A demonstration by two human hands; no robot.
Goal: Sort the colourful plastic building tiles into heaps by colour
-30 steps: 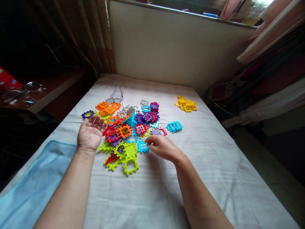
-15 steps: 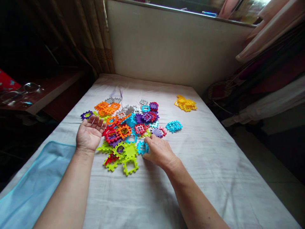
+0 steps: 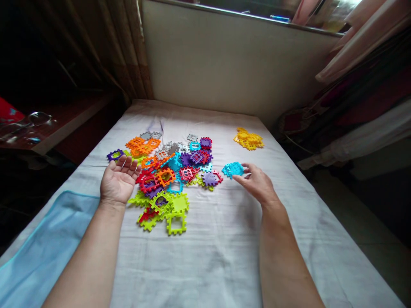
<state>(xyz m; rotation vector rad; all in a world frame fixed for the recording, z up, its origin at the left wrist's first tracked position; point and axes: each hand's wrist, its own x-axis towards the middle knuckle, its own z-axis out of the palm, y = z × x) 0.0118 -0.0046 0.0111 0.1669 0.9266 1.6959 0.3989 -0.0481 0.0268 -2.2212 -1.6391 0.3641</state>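
Note:
My right hand [image 3: 257, 184] has its thumb and fingers around the right edge of a light-blue interlocking tile [image 3: 233, 170], at a small group of blue tiles; how many lie there I cannot tell. My left hand [image 3: 118, 182] rests palm up with its fingers apart and nothing in it, at the left side of a mixed heap of plastic tiles. Nearest to it are red tiles [image 3: 149, 183] and a purple frame tile [image 3: 115, 154]. Lime-green tiles [image 3: 180, 202] lie at the front of the heap, orange tiles [image 3: 143, 146] at the back left.
A pile of yellow tiles [image 3: 248, 139] lies at the back right of the sheet-covered surface [image 3: 218, 256]. A light-blue cloth [image 3: 64, 239] covers the left front. Eyeglasses [image 3: 40, 119] sit on a dark wooden table at left. A pale panel [image 3: 205, 60] stands behind.
My right hand has moved right and away from me, from the heap's edge to the blue group, taking a blue frame tile along. My left hand has hardly moved.

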